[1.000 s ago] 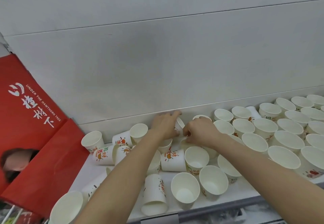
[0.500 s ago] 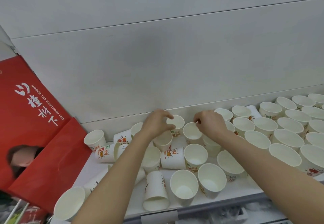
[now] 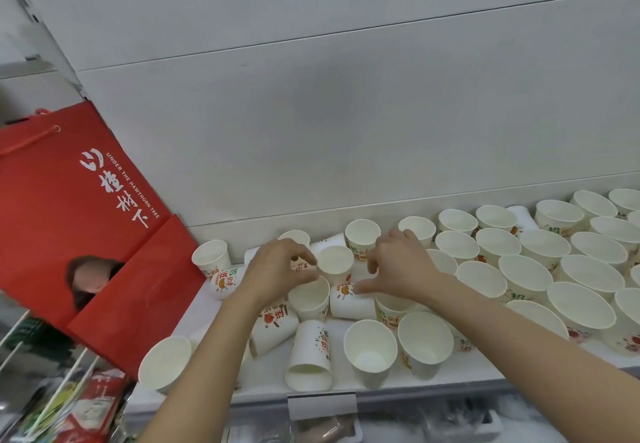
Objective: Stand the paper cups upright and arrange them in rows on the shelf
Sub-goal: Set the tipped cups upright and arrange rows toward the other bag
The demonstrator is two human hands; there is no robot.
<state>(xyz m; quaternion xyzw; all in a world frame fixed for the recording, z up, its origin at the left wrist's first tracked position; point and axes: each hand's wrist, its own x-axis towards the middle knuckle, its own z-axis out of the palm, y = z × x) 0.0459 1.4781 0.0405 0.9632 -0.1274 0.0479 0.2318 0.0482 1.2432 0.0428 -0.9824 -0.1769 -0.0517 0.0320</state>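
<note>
Many white paper cups with orange and green print crowd the white shelf [image 3: 214, 307]. On the right, upright cups [image 3: 526, 271] stand in rows. At the left and middle, upright cups mix with ones on their sides, such as a lying cup [image 3: 349, 302] and a tipped cup [image 3: 310, 356] near the front edge. My left hand [image 3: 277, 269] curls its thumb and fingers round a printed cup beside an upright cup [image 3: 335, 260]. My right hand [image 3: 398, 266] hovers with its fingers bent down, and its thumb touches the lying cup.
A red paper bag [image 3: 86, 221] with white lettering leans at the shelf's left end. The grey back wall [image 3: 346, 131] rises right behind the cups. Below the front edge [image 3: 322, 404] sits a lower shelf with packaged goods [image 3: 86, 411].
Both hands have drawn back from the back row toward the middle, leaving two upright cups there. The view has shifted a little to the left.
</note>
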